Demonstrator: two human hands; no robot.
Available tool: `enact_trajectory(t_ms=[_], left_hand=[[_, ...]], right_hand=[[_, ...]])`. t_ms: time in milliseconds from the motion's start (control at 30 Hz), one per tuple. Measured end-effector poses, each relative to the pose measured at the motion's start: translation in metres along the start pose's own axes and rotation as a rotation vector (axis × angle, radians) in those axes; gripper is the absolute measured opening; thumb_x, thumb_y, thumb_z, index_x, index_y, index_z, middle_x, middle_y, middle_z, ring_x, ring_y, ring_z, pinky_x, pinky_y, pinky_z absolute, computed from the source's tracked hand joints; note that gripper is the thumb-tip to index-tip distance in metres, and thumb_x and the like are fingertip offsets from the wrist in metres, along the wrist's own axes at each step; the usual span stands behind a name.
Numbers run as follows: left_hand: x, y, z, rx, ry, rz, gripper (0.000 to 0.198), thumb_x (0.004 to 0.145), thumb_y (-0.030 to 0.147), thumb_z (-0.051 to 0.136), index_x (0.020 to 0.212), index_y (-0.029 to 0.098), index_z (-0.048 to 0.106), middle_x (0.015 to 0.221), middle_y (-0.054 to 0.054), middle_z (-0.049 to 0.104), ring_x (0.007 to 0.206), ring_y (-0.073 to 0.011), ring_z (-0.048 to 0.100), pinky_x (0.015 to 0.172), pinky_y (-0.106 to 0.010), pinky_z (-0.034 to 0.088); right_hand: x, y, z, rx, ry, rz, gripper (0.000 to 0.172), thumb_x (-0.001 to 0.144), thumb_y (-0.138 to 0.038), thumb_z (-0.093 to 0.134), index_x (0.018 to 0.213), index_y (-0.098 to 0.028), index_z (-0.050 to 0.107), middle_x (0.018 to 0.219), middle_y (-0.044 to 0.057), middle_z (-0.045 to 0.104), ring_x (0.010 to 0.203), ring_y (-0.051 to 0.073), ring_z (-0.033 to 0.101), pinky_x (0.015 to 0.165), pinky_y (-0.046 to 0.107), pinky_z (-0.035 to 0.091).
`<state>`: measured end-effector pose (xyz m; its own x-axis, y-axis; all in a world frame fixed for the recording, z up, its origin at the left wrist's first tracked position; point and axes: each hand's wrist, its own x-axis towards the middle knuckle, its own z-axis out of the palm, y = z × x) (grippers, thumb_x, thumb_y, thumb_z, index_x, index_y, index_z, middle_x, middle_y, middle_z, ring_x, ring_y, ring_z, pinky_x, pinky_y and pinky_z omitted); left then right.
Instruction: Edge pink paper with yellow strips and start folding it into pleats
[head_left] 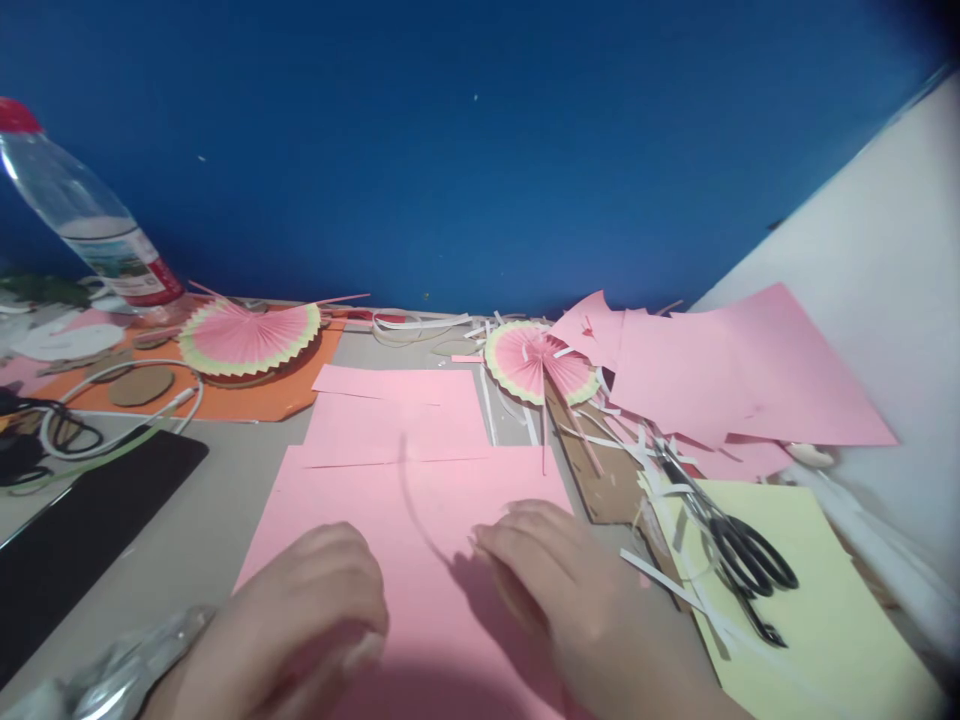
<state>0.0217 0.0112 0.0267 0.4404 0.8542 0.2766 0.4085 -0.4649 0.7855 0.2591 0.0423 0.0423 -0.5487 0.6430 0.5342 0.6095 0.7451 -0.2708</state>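
A large pink paper sheet (442, 510) lies flat in front of me, with smaller pink pieces (397, 400) overlapping its far edge. Over its left side is my left hand (319, 600), fingers curled in towards the thumb; what it may hold is hidden. My right hand (555, 580) is above the right side, fingers bent and pressed together, their tips close to the paper. Whether anything sits in that hand cannot be seen. A thin curved grey line (409, 490) runs across the sheet towards the shadow of the right hand.
Pink-and-yellow pleated paper fans (251, 335) stand at the back. On the right are scissors (735, 540), yellow paper (810, 600), cardboard (592, 470) and pink sheets (720, 370). A black phone-like slab (97, 530), white cable (195, 400) and bottle (112, 230) are left.
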Motion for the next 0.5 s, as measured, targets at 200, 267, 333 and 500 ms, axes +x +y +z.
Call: enact_trajectory(t_ms=[200,267,333,500], left_hand=[[0.008,0.024,0.022,0.033,-0.074,-0.075,0.019,0.086,0.016,0.040,0.080,0.023,0.057,0.074,-0.001,0.063,0.069,-0.0149,0.055,0.066,-0.023,0.045],[0.012,0.029,0.028,0.017,0.015,-0.118,0.018,0.085,0.018,0.042,0.080,0.024,0.058,0.076,-0.001,0.064,0.069,-0.0154,0.057,0.066,-0.023,0.048],[0.017,0.033,0.032,-0.016,0.070,-0.162,0.014,0.085,0.024,0.045,0.079,0.025,0.058,0.076,-0.001,0.065,0.069,-0.0162,0.059,0.066,-0.023,0.049],[0.025,0.028,0.041,-0.069,0.082,-0.301,0.012,0.087,0.031,0.046,0.084,0.024,0.056,0.076,0.001,0.065,0.069,-0.0141,0.061,0.065,-0.020,0.051]], right_hand=[[-0.006,-0.009,0.013,0.058,0.064,-0.145,0.022,0.089,-0.010,0.040,0.094,-0.010,0.062,0.080,0.007,0.068,0.076,0.016,0.059,0.082,0.030,0.047],[-0.009,-0.009,0.015,0.077,0.057,-0.180,0.024,0.089,-0.010,0.038,0.099,-0.007,0.060,0.080,0.007,0.068,0.075,0.016,0.059,0.086,0.032,0.046],[-0.011,-0.009,0.016,0.083,0.030,-0.216,0.027,0.088,-0.011,0.038,0.106,-0.005,0.057,0.078,0.007,0.067,0.072,0.017,0.057,0.087,0.034,0.045],[-0.016,-0.007,0.021,0.110,-0.109,-0.171,0.045,0.086,-0.010,0.037,0.129,0.002,0.040,0.082,0.011,0.065,0.073,0.020,0.054,0.078,0.039,0.046]])
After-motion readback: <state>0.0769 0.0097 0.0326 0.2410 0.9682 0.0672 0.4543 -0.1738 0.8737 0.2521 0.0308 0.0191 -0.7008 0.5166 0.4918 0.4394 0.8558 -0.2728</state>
